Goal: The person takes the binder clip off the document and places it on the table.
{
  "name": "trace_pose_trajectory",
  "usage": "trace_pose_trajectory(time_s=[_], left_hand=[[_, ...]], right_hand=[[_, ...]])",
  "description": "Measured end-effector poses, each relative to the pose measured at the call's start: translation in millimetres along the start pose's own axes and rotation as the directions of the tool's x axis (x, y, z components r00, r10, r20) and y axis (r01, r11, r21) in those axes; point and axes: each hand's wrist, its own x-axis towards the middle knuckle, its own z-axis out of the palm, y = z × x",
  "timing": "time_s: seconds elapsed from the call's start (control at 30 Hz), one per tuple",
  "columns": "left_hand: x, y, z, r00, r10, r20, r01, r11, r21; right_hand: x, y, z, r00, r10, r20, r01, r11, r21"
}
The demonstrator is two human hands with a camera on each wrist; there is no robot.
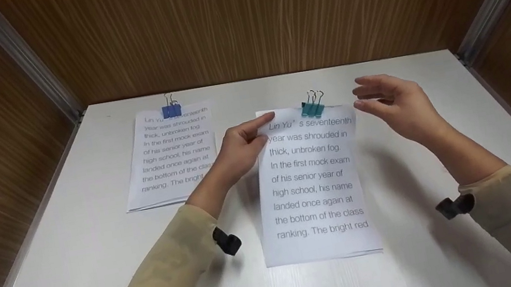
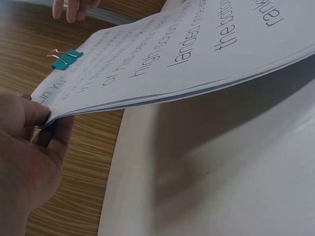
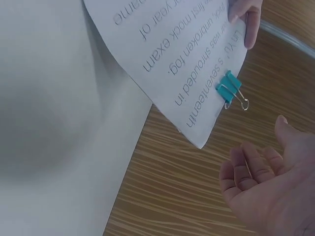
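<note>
My left hand (image 1: pixel 242 150) pinches the upper left corner of a stack of printed paper (image 1: pixel 314 180), thumb on the front and fingers behind. In the left wrist view the stack (image 2: pixel 162 64) slants up off the table, its sheets layered along the edge. A teal binder clip (image 1: pixel 313 108) grips the top edge, its wire handles pointing up; the right wrist view shows the clip (image 3: pixel 229 87) too. Just off the stack's upper right corner, my right hand (image 1: pixel 398 105) hovers with relaxed, slightly bent fingers, touching nothing. In its wrist view the right hand (image 3: pixel 270 182) is apart from the clip.
A second stack of printed paper (image 1: pixel 173 153) with a blue binder clip (image 1: pixel 171 110) lies on the white table (image 1: pixel 74 280) at the left. Wood-grain panels (image 1: pixel 234 21) rise behind and on both sides, with metal strips (image 1: pixel 23 61) at the corners.
</note>
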Motion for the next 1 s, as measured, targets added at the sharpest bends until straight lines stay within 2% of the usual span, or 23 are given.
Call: trace_pose_trajectory(time_s=[0.3,0.6,1.0], left_hand=[[-4.9,7.3,2.1,0.999,-0.011,0.032,0.011,1.0,-0.02],[-7.1,10.8,3.5,0.997,0.007,0.077,-0.001,0.997,-0.072],[-6.7,12.1,5.3,0.995,0.004,0.096,0.007,0.994,-0.107]], right_hand=[[24,0,0,0.997,0.029,0.072,-0.034,0.996,0.077],[41,5,7,0.989,0.003,0.149,-0.03,0.983,0.182],[51,2,10,0.955,0.02,0.296,-0.094,0.968,0.234]])
